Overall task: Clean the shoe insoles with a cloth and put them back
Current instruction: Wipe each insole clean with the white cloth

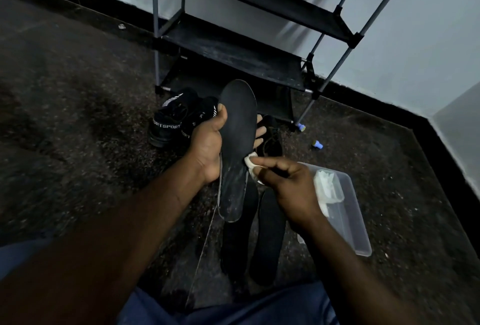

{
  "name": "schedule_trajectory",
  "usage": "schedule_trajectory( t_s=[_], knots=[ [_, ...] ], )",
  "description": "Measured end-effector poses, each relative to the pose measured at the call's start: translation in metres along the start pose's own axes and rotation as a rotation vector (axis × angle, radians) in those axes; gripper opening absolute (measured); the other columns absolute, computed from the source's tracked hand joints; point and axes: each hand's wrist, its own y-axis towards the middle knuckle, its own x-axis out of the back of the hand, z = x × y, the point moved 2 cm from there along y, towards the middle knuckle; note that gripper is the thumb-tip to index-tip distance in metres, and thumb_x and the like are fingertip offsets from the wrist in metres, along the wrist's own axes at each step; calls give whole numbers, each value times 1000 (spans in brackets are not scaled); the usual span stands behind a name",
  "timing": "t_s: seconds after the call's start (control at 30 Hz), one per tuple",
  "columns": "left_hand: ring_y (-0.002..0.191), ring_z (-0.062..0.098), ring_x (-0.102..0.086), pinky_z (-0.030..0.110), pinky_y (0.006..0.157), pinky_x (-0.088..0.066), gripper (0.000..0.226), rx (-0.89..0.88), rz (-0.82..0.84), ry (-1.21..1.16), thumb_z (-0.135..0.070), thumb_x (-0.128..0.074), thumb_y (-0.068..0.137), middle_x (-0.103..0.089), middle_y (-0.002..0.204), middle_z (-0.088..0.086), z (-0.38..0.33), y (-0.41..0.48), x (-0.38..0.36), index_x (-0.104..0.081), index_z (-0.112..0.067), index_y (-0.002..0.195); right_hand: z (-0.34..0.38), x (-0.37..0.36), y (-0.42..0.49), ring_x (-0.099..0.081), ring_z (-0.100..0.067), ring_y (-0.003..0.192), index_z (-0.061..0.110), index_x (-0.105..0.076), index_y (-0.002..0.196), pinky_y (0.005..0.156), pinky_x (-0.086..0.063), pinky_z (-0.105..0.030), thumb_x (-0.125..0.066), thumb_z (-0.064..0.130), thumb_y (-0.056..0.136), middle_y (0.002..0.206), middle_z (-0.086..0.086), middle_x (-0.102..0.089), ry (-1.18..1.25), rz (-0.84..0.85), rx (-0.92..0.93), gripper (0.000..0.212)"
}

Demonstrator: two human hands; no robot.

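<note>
Over dark floor, left hand grasps a black insole; right hand pinches white cloth against it.

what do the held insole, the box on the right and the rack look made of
The insole: matte black, probably fabric-topped foam; thin, with a pale, scuffed heel. The box: translucent plastic, its contents showing through the walls. The rack: grey metal-looking tubes, with dull black fabric-like shelves.

A single head-worn wide-angle camera looks steeply down, close over the person's forearms, toward the floor.
</note>
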Motion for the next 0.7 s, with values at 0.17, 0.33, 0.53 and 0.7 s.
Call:
schedule_trajectory(
  t_s=[0.17,0.33,0.53,0.7],
  knots=[
    [130,30,-62,44,113,-46,73,17,36,-55,-61,-25,107,-63,142,12,-2,-1,-1,-58,-1,136,-2,-12,-4,-71,-15,85,10,-77,100,78,-61,-29,-68,-2,93,98,-5,-79,309,-42,-169,17],
    [130,34,-61,47,113,-45,72,36,33,-6,-61,-28,106,-63,142,12,-6,1,-1,-58,-5,138,1,-25,-1,-60,-14,66,6,-75,103,63,-54,-25,-67,0,93,82,-17,-65,339,-47,-175,14],
    [121,29,-64,42,103,-51,81,154,94,80,-68,-26,103,-61,144,16,9,-5,-11,-55,-5,144,8,-24,15,-65,-10,63,12,-75,95,60,-53,-23,-67,-3,94,78,-5,-73,374,-279,-103,17],
    [119,28,-66,41,99,-56,82,155,125,72,-68,-24,103,-62,142,16,9,-3,-10,-56,-4,143,3,-8,19,-75,-19,84,31,-79,98,81,-60,-45,-73,26,88,93,3,-79,-62,-254,24,13]
  ],
)
